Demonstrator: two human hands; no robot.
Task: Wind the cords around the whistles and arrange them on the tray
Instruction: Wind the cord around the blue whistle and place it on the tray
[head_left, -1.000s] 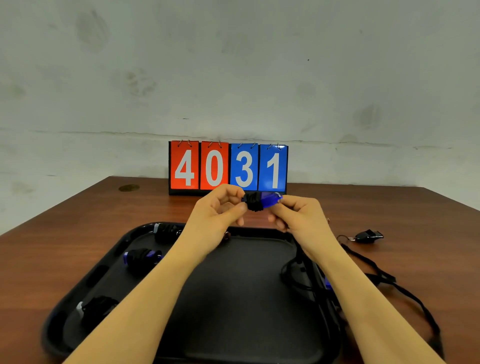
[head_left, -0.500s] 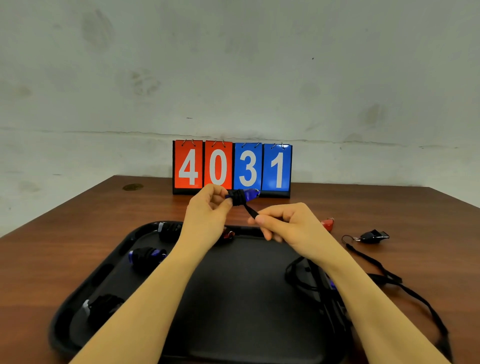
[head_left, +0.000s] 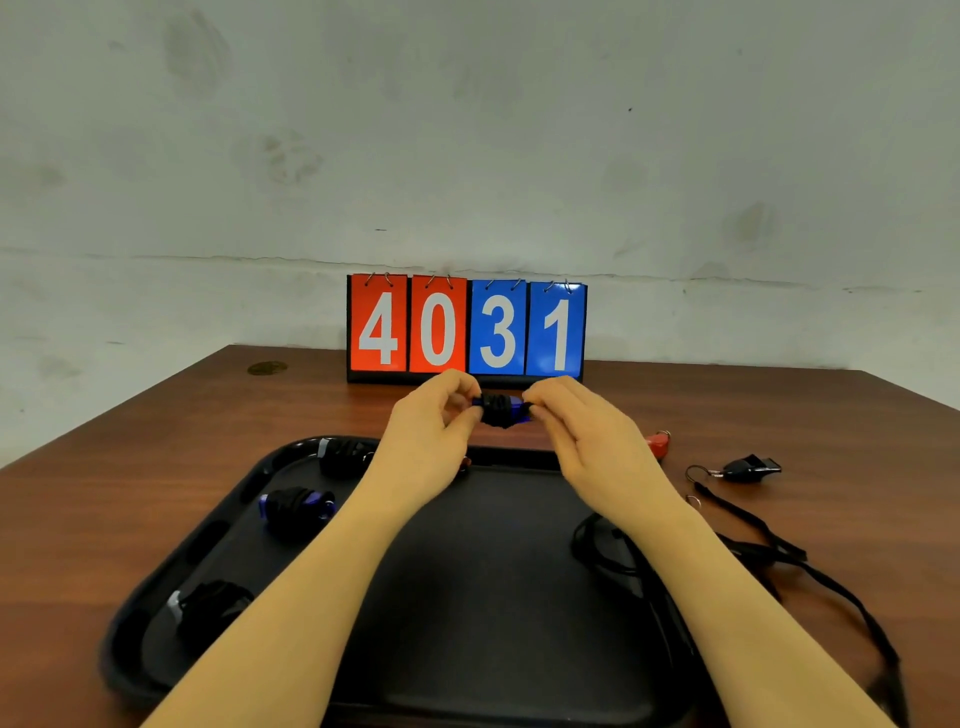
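The small blue plastic whistle wound in black cord (head_left: 501, 409) is held above the black plastic tray's (head_left: 519, 623) twelve o'clock rim, the left hand (head_left: 434, 431) pinching one end, the right hand (head_left: 582, 436) the other. It looks light and rigid, its cord soft and prone to unwinding; gripping across the wraps seems safest.

I see a blue whistle (head_left: 503, 409) wound in black cord above a black tray (head_left: 483, 597) on the reddish-brown worktop (head_left: 857, 431). The scoreboard (head_left: 466, 327) shows white 4 and 0 on red, 3 and 1 on blue. A red whistle (head_left: 657, 445) and a black whistle (head_left: 748, 468) lie apart.
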